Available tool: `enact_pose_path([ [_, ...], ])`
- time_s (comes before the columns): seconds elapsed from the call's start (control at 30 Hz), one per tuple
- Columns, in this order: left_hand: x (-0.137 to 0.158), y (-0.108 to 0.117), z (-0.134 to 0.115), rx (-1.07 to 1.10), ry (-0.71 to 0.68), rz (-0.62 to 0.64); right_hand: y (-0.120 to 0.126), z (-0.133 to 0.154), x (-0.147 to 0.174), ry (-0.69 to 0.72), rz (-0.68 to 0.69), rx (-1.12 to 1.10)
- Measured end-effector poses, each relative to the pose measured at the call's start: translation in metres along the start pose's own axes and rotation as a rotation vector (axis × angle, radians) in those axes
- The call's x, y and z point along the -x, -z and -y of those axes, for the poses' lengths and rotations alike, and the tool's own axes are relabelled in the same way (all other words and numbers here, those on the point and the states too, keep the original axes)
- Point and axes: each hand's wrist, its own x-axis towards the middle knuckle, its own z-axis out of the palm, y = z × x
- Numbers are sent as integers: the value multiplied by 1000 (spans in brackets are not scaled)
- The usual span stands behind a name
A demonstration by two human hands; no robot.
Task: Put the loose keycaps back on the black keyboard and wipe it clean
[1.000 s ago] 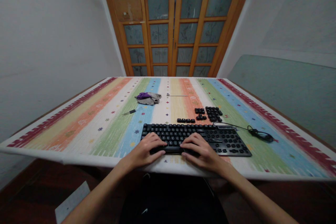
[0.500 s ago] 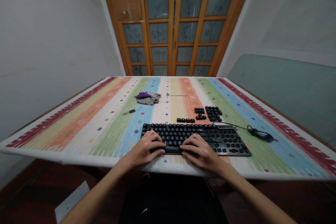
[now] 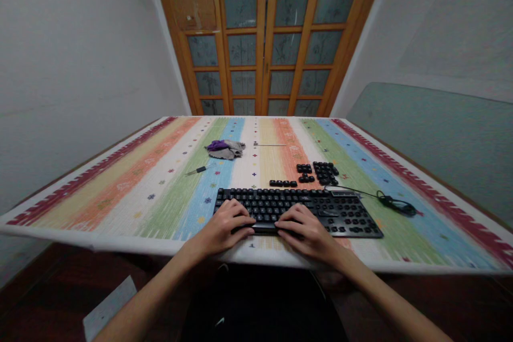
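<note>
A black keyboard (image 3: 264,204) lies at the near edge of the table, and the number pad and navigation sections on its right side are without keycaps. My left hand (image 3: 228,226) bends its fingers over the front rim, thumb low, at the left end of the space bar (image 3: 265,228). At the bar's right end my right hand (image 3: 302,228) does the same, its fingertips on the front row. Both hands are closed on the keyboard's front part; some fingertips are hidden. Loose black keycaps (image 3: 325,172) sit in groups behind the keyboard, with a short row of keycaps (image 3: 282,183) nearer.
The keyboard's coiled cable (image 3: 396,204) lies to the right. A small black tool with thin wire ends (image 3: 196,170) is on the left. Farther back are a grey and purple cloth (image 3: 225,149) and a thin rod (image 3: 270,145). A striped cloth covers the table (image 3: 120,192).
Hardly anything differs. My left hand has shifted very slightly to the right along the space bar; the right hand stays in place.
</note>
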Motion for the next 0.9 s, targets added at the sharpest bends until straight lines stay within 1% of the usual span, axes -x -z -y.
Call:
enact_pose_path([
  [0.17, 0, 1, -1, 18, 11, 1, -1, 0, 0, -2, 11, 8],
  [0.63, -2, 3, -3, 38, 61, 53, -2, 2, 1, -23, -25, -27],
  [0.9, -1, 6, -2, 57, 57, 46, -4, 1, -1, -7, -29, -7],
])
